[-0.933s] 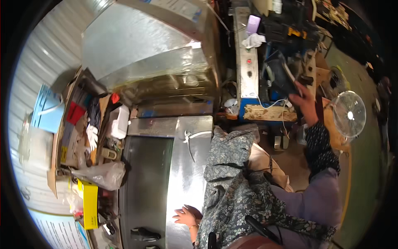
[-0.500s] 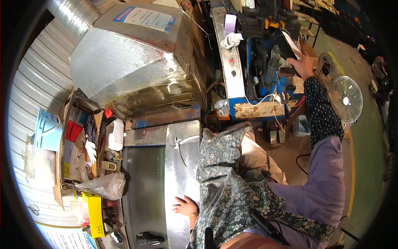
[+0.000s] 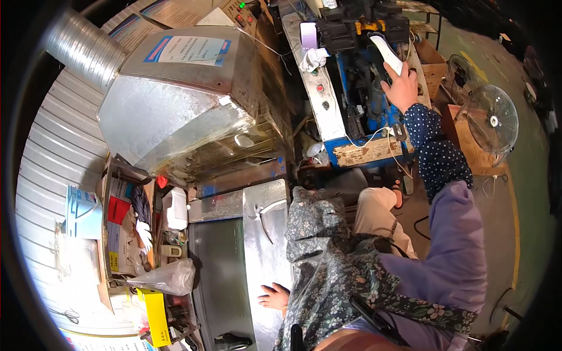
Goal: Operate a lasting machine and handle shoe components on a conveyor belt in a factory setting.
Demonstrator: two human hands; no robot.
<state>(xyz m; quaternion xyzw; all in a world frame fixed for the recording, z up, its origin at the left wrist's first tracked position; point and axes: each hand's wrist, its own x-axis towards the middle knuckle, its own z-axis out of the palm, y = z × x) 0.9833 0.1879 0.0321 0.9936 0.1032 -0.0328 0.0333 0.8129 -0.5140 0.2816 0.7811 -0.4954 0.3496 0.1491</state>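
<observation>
My left hand [image 3: 273, 296] lies flat on the shiny metal table edge [image 3: 266, 234], fingers spread, holding nothing. On the right, my right hand [image 3: 403, 89] reaches to the blue and black machine, its fingers apart around the lower end of a long white sole-shaped piece [image 3: 385, 51]. The piece has dark material along its left side, and its upper end meets the machine's head [image 3: 366, 28]. A curved grey strip [image 3: 263, 222] rests on the metal beyond my left hand. Near the lower edge is a black shoe [image 3: 233, 341] on the dark belt [image 3: 219, 275].
A metal hood [image 3: 175, 93] stands at the far left. Shelves on the left hold a yellow box [image 3: 153, 316], a plastic bag [image 3: 175, 278] and a light blue bucket [image 3: 84, 213]. To the right are a fan [image 3: 493, 121] and a cardboard box [image 3: 432, 64]. A white cable [image 3: 366, 143] hangs before the machine.
My right hand has shifted left in the view, and the white piece now shows more of its face. My left hand stays flat on the metal. The whole view has turned slightly.
</observation>
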